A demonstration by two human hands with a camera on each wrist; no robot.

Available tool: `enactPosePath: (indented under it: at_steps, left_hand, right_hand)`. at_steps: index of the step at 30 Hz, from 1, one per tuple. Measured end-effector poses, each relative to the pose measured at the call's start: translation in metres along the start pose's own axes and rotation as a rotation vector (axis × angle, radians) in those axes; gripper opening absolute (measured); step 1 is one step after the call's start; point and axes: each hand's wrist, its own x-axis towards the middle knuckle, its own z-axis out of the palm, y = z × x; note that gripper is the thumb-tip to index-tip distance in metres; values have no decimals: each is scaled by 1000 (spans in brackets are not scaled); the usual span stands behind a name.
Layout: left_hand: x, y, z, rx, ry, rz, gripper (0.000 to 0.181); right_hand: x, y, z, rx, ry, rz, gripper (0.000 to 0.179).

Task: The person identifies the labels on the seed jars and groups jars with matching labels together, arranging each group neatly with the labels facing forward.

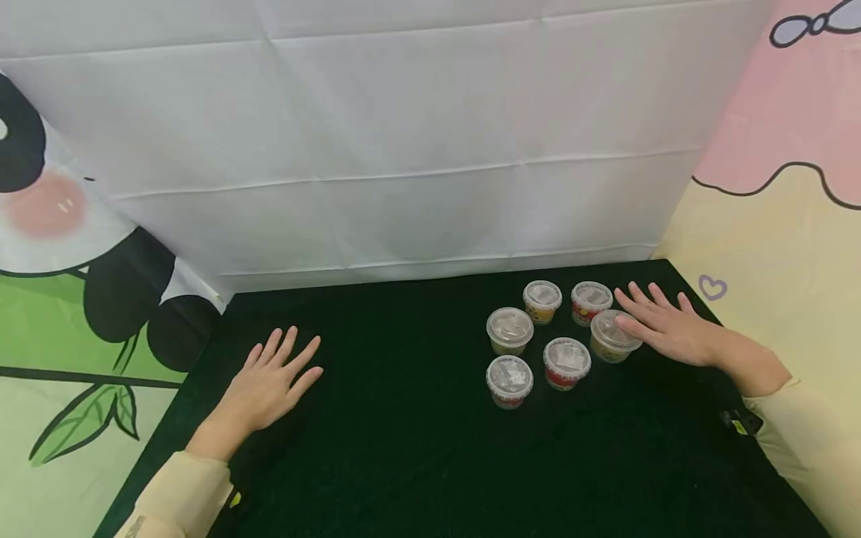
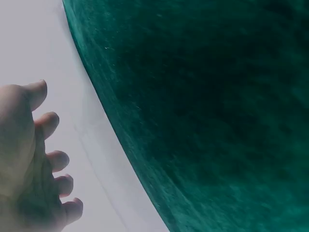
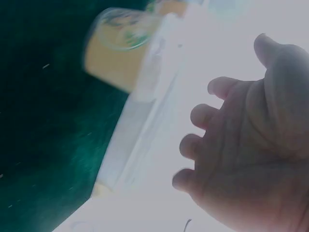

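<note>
Several small lidded plastic cups stand upright on the dark green cloth, right of the middle in the head view. Nearest my right hand (image 1: 679,332) is a pale yellow cup (image 1: 608,345); the fingers spread beside and partly over its lid in that view. The right wrist view shows the palm (image 3: 246,130) apart from a blurred yellow cup (image 3: 116,55). Around it are two red-labelled cups, one behind (image 1: 591,305) and one in front (image 1: 565,366). Over the left part of the cloth my left hand (image 1: 262,392) is spread, holding nothing.
Farther left in the group are a yellow cup (image 1: 542,300), a pale cup (image 1: 509,332) and a reddish cup (image 1: 509,382). A white curtain (image 1: 403,149) hangs behind the green cloth (image 1: 390,448). Printed hangings flank both sides.
</note>
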Motion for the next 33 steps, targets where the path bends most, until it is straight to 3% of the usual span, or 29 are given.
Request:
enactPosePath:
  at_steps: [7,17,23,33]
  left_hand:
    - [8,18,-4,-4,22,43,69]
    - [12,54,-1,-9,41,144,68]
    - [21,83,-7,-69,34,227,69]
    - [36,130,3,-64,82,371,68]
  right_hand:
    - [0,-27,-4,308,-77,-139,68]
    - [8,-50,7,566,-142,-287,63]
    - [12,-61,9,799,-273,-278,57]
    - [11,-80,35,878,-551,-138,50]
